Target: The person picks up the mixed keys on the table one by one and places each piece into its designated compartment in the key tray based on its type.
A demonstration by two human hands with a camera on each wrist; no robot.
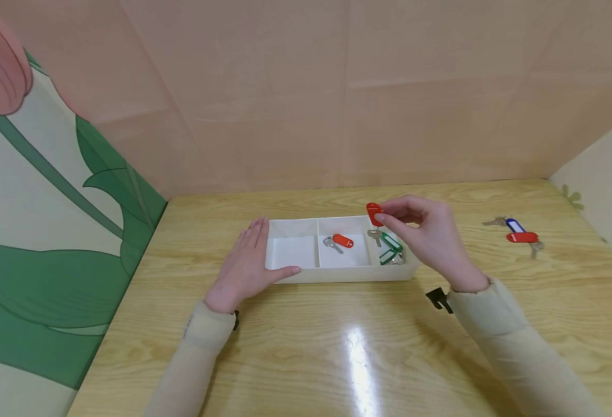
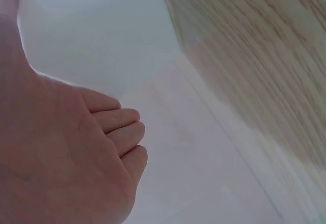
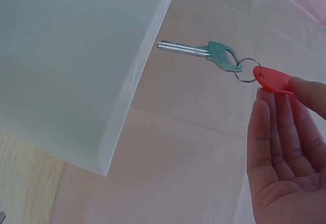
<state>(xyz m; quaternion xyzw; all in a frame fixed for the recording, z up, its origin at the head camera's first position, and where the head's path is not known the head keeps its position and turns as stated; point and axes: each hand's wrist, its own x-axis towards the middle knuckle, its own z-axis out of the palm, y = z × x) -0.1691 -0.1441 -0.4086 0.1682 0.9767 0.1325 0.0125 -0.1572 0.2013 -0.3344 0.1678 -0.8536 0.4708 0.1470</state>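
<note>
My right hand pinches a red key tag between thumb and fingers, above the right end of a white divided box. A key dangles from the tag by a metal ring. Resting against the box's left end is my left hand, its fingers straight and its thumb along the front rim. In the middle compartment lies a key with a red tag. Green-tagged keys are in the right compartment, partly hidden by the right hand. The left compartment shows only its bare floor.
To the right on the wooden table lie a key with a blue tag and a key with a red tag, touching. A pink wall covering rises behind the table, and a flower-patterned panel stands on the left.
</note>
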